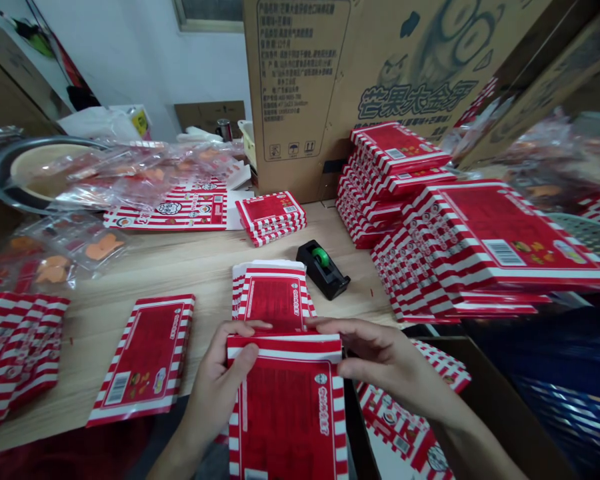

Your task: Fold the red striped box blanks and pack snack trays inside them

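Note:
A flat red box with red-and-white striped edges (287, 407) is held upright in front of me, its top flap edge facing up. My left hand (225, 370) grips its upper left corner, thumb on the front face and fingers behind. At the upper right corner, my right hand (380, 353) pinches the box's edge between thumb and fingers. Directly behind it lies a stack of similar striped cartons (273, 293). A black tape dispenser with green tape (324, 269) stands just beyond, to the right. One red box (147, 357) lies alone on the table at left.
Tall stacks of striped boxes (510, 233) rise at the right, before a big cardboard carton (300, 100). Clear packets with orange pieces (103, 247) are heaped at left. More boxes (23, 347) lie at the left edge. An open carton (500, 400) sits below my right arm.

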Motion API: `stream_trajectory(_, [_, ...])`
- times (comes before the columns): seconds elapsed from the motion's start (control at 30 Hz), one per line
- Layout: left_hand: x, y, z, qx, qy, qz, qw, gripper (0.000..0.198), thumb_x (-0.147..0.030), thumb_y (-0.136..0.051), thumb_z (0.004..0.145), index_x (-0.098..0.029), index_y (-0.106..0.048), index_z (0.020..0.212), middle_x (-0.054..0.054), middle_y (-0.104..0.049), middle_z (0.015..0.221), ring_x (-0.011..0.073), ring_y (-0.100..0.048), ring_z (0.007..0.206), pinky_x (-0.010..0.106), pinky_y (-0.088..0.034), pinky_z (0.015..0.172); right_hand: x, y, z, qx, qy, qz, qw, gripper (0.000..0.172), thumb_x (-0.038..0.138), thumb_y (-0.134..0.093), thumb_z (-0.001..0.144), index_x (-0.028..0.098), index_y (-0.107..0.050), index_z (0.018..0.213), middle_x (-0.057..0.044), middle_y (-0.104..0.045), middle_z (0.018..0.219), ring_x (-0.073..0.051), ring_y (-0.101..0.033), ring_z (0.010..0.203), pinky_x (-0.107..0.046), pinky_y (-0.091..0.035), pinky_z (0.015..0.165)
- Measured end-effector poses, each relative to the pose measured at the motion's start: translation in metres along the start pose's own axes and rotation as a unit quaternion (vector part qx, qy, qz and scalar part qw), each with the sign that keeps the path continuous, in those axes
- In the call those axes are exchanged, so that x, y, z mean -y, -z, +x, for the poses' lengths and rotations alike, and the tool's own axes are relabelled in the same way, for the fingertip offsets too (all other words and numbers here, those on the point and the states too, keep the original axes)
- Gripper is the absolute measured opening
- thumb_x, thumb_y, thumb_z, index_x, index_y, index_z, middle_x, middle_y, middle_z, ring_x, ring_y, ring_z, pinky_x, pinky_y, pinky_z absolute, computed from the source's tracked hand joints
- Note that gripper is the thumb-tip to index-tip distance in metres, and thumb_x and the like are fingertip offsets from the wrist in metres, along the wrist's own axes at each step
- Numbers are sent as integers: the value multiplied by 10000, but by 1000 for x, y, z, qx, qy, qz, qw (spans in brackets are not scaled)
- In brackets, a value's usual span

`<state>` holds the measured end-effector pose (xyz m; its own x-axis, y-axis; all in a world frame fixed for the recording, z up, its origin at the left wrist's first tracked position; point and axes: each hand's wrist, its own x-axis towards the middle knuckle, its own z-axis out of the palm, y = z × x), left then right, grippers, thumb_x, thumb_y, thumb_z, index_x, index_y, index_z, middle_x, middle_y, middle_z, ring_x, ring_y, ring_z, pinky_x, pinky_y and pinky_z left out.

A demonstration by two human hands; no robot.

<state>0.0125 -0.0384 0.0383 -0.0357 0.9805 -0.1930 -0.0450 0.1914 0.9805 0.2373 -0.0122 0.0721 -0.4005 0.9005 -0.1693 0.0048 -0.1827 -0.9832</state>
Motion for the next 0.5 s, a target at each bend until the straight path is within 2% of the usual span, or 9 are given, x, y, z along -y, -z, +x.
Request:
stream_trajectory(0.13, [-2,0,0,14,6,-15,1000,149,-329,-586,764,-220,-514,837,46,-649,1071,201,-600,958,291,-464,803,-3,5,0,8,0,22,1000,185,302,-573,830,255,-684,970,-34,-695,1039,-152,-639,961,-297,-500,857])
stream_trajectory(0.33, [2,1,-3,-7,-7,-26,1000,153,-343,-588,763,-228,-504,818,33,-659,1045,199,-594,963,292,-457,816,-3,3,3,-10,46,26,999,133,303,-595,815,228,-684,878,-49,-711,985,-163,-656,919,-320,-507,845])
stream_trajectory(0.5, [0,2,-2,10,-12,-11,1000,152,-343,-583,772,-218,-499,791,40,-658,1035,198,-599,946,287,-457,807,-10,4,-3,34,84,11,996,168,238,-640,781,258,-672,944,-42,-667,1096,-165,-616,1013,-321,-497,871])
